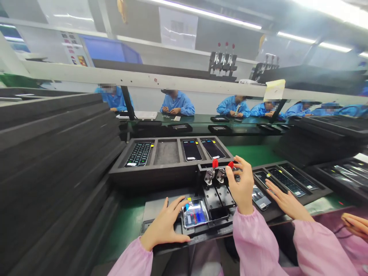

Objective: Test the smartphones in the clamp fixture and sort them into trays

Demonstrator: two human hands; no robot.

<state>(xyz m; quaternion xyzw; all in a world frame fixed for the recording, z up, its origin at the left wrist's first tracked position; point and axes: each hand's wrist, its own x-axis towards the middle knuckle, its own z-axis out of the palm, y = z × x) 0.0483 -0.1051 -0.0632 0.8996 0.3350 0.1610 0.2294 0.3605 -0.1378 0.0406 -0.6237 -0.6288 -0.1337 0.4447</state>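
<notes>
My left hand [166, 224] is spread open, with its fingertips at the left edge of a lit phone screen [195, 213] that has a yellow tab. The screen lies in a black fixture [220, 231] with metal blocks. My right hand [243, 185] is bent around the red knob [230, 165] of a toggle clamp, thumb and fingertips against it. Left of that stands another toggle clamp [209, 175], also red-knobbed. Whatever lies behind my right hand is partly hidden.
Behind the fixture, a foam tray [169, 165] holds several phone screens. Stacked black trays [54, 172] rise at the left. A co-worker's hand [290, 203] reaches over another tray [322, 191] at the right. People in blue [177, 102] sit at a far bench.
</notes>
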